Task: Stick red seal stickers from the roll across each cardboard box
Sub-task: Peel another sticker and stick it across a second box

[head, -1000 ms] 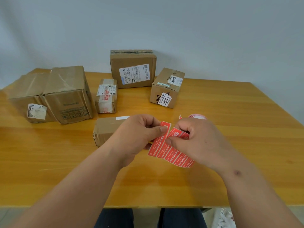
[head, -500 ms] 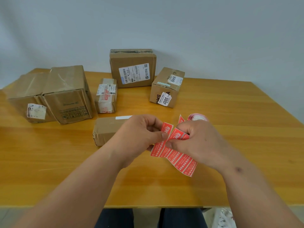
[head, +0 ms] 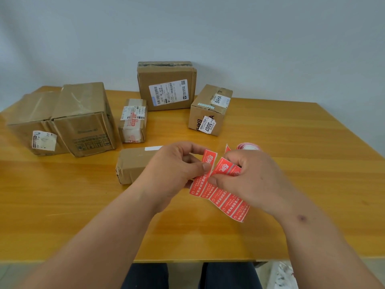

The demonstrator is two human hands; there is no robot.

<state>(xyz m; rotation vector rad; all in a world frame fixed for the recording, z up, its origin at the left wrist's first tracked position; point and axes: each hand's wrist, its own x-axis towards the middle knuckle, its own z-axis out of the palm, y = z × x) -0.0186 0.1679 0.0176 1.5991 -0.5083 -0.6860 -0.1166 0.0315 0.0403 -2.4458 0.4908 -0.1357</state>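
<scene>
Two hands peeling a red seal sticker above a wooden table.

The left hand [head: 177, 170] pinches one red sticker [head: 205, 174]; the right hand [head: 250, 180] pinches the strip of stickers [head: 227, 200], red with white print too small to read. The roll [head: 248, 146] sits mostly hidden behind the right hand, and a small box [head: 133, 165] is half covered by the left.

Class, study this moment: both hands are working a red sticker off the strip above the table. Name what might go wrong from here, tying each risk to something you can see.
1. The left hand pinches one red sticker while the right hand grips the strip; an uneven pull may tear or crease it.
2. The strip hangs loose, so the freed sticker might fold back onto it.
3. The nearest box is partly hidden behind the left hand, so placement across it may go crooked.
</scene>
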